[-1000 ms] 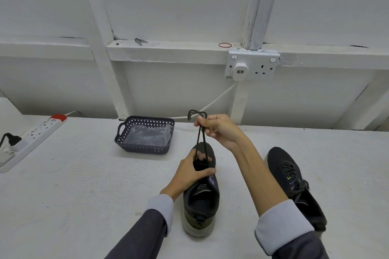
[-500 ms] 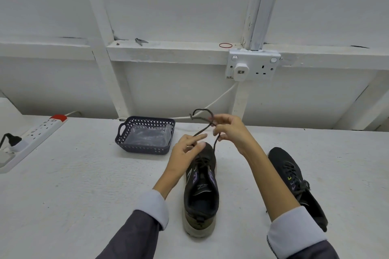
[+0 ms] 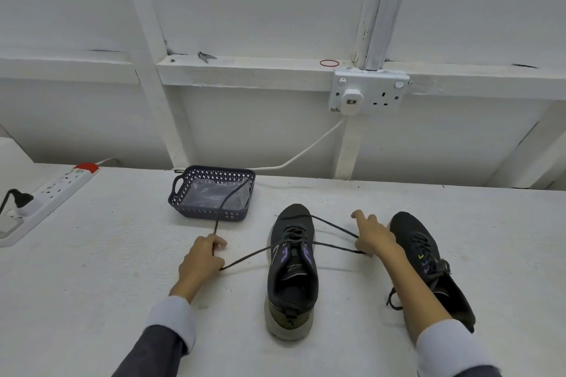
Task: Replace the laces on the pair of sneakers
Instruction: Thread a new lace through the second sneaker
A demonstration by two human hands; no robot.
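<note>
Now the lace [image 3: 245, 259] of the sneaker [image 3: 292, 266], near the front edge of the table [image 3: 92, 285], is gripped by the left hand [image 3: 202, 257] and the right hand [image 3: 372, 236]; both ends should be drawn outward evenly.

My right arm [image 3: 410, 291] covers the inner side of right shoe [image 3: 412, 231]. Lace [image 3: 245, 257] stretches hidden inside left hand [image 3: 202, 257] and under right hand [image 3: 372, 237]. Power strip [image 3: 46, 205] cut by left edge. Basket [image 3: 211, 214] contents unclear. Ledge item [image 3: 206, 56] too small to identify.
</note>
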